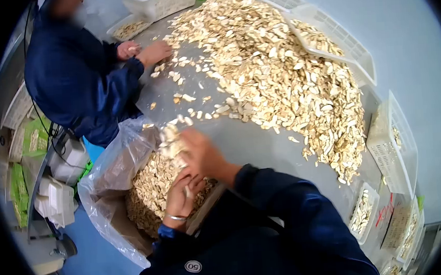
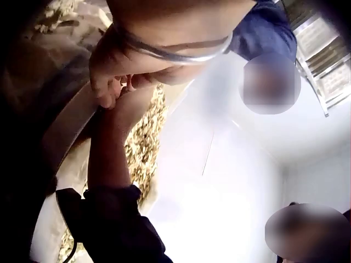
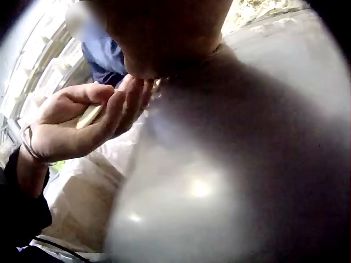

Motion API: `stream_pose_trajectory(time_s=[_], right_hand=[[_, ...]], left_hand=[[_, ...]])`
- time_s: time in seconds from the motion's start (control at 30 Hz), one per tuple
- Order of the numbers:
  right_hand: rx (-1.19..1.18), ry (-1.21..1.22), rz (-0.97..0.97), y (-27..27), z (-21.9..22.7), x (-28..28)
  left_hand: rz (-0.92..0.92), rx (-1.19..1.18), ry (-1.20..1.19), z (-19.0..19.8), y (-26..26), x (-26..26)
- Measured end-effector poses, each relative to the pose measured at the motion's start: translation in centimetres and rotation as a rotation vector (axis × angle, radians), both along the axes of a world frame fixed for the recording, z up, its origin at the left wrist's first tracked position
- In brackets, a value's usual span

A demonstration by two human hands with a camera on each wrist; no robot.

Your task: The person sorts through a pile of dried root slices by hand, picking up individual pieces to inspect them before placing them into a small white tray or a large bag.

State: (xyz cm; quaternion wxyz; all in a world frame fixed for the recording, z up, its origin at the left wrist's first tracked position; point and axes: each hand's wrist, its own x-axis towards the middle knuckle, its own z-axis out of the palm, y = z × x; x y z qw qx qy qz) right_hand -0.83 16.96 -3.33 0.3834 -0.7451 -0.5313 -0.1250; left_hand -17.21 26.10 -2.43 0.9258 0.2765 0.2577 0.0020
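Over the lined box, the left hand (image 1: 181,196), with a metal bangle at its wrist, is palm up. In the right wrist view, its fingers and thumb curl round a pale slice (image 3: 89,116). The right hand (image 1: 201,156) is beside and above it, back towards the head camera, with its fingertips hidden. Several blurred slices (image 1: 170,141) are just past its fingers, above the box; whether they are held or falling cannot be told. Pale dried slices (image 1: 155,185) fill much of the box, whose clear plastic liner (image 1: 103,181) folds over the rim.
A large heap of slices (image 1: 277,72) covers the far and right part of the grey table (image 1: 252,145). White baskets (image 1: 392,146) line its edge, with a small tray (image 1: 364,212) at right. Another person in blue (image 1: 72,71) works at the upper left, hands on the table.
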Motion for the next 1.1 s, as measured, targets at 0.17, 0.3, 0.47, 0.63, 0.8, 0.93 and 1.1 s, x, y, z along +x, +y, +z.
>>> stream_pose_trajectory(time_s=[0.17,0.3,0.47,0.63,0.8,0.93,1.1], right_hand=[[0.026,0.302,0.006,1.9,2.7,-4.4],[-0.005,0.019,-0.168,-6.4,0.7,-0.9],[-0.074,0.126,-0.806,-23.1,7.8,5.7],[-0.16,-0.075,-1.128,-33.9,7.7,8.1],[-0.34,-0.151,-1.25,-36.8,5.0,7.9],[-0.337,-0.054,-1.067,-34.3,4.4,5.9],[0.177,0.927,-0.771,-31.7,8.1,3.4]], left_hand=[[0.06,0.041,0.08,-1.2,0.6,-1.2],[-0.174,-0.026,0.001,1.2,-2.7,-0.3],[-0.638,-0.199,-0.097,1.1,-8.0,3.2],[-0.85,-0.4,-0.221,1.8,-13.4,7.5],[-0.884,-0.524,-0.234,1.0,-17.7,8.8],[-0.928,-0.507,-0.222,-0.3,-19.3,7.8],[-0.917,-0.393,-0.211,0.0,-19.2,7.2]])
